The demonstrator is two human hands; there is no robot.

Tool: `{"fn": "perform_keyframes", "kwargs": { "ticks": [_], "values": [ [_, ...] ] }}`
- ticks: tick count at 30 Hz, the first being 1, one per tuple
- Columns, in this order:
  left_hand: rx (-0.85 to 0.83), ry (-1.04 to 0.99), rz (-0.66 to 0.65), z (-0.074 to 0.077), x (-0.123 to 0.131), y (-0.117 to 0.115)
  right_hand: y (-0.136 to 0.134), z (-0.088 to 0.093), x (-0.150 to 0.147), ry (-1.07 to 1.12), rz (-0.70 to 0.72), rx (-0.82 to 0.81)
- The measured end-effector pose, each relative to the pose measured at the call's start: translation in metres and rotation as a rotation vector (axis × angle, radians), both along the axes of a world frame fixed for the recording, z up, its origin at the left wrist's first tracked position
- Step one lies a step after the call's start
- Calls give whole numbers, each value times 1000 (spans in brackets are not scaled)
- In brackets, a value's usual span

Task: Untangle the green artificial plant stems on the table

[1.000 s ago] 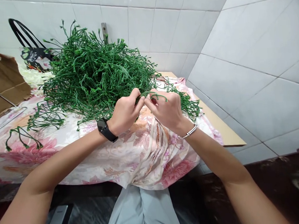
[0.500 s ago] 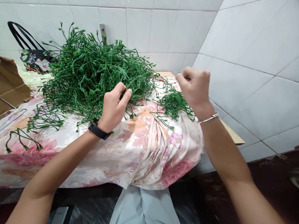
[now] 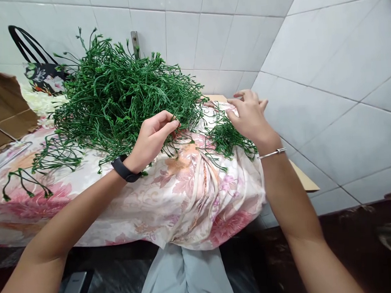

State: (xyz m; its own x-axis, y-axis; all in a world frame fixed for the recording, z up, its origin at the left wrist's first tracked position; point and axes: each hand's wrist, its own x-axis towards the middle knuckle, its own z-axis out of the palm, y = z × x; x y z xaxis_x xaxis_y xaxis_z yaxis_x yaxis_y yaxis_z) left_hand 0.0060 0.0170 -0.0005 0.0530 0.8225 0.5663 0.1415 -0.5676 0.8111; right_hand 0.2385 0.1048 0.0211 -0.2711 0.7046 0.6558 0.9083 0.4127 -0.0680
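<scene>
Pinched shut, the left grip (image 3: 151,138) has thumb and forefinger closed on a few green stems (image 3: 181,119) at the near fringe of the pile (image 3: 119,93). The right grip (image 3: 250,116) is open and holds nothing, with its fingers spread and palm down. It hovers over the far side of the bunch (image 3: 226,138); whether it touches it I cannot tell.

The pile is a tall tangle in the middle of the counter (image 3: 305,181), reaching toward the back edge. The bunch is a small clump of the same stems, just beside the pile and near the right edge. A floral cloth (image 3: 185,195) covers the counter and hangs over the near edge. One loose sprig (image 3: 23,183) lies on it toward the near left.

A box (image 3: 1,109) stands at the left edge and a bag (image 3: 42,74) at the back left corner, with white flowers (image 3: 37,103) between them. The left wrist wears a watch (image 3: 124,168) and the right a bracelet (image 3: 272,153).
</scene>
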Motion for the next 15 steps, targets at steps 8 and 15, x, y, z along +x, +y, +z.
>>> {"fn": "perform_keyframes", "kwargs": {
  "ticks": [8, 15],
  "values": [
    [83, 106, 44, -1, -2, -1, -29, 9, -27, 348, 578, -125],
    [10, 154, -33, -2, 2, -4, -45, -3, -47, 480, 873, -420]
  ]
}}
